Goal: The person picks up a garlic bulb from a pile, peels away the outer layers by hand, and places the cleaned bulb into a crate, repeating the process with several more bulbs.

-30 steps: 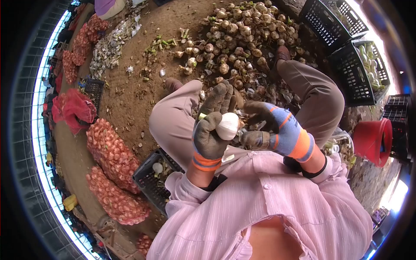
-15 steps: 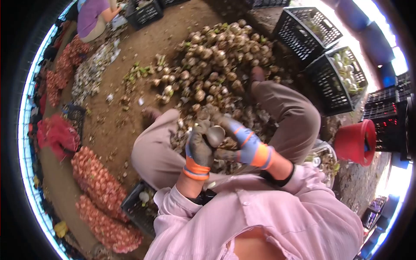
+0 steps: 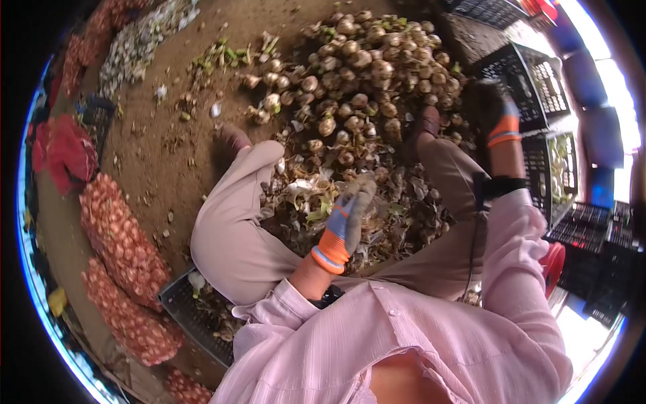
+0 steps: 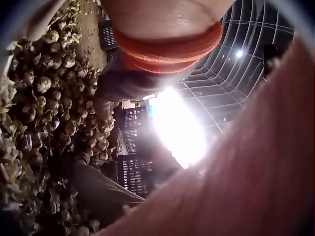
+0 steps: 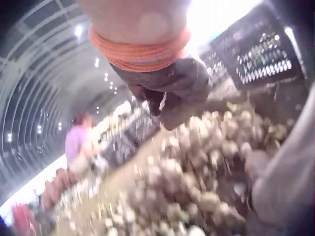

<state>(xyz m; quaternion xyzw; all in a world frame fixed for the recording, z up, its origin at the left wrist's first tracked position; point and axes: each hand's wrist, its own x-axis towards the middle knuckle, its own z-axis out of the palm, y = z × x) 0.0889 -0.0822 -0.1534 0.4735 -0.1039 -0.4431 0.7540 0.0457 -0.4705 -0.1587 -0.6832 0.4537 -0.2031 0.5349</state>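
My left hand point(image 3: 351, 214), in a blue and orange glove with a dirty dark palm, is over the dry skins and leaf scraps point(image 3: 316, 195) between my legs. Its fingers lie loosely together, holding nothing that shows. My right hand point(image 3: 495, 108) is out to the right, overlapping the near side of a black crate point(image 3: 521, 84) in the head view. In the right wrist view its dark gloved fingers point(image 5: 170, 98) point down, blurred; I cannot tell whether it holds anything. A large heap of garlic bulbs point(image 3: 367, 64) lies ahead of my feet.
A second black crate point(image 3: 555, 192) with pale bulbs stands at right, near a red bucket point(image 3: 553, 266). Beside my left knee is another crate point(image 3: 188, 316). Net bags point(image 3: 124, 236) of reddish bulbs lie at left. A person in purple point(image 5: 78, 142) sits farther off.
The white garlic bulb held in the left hand earlier no longer shows. The right hand has left the left one and swung outward to the crates; the left hand stays over the lap.
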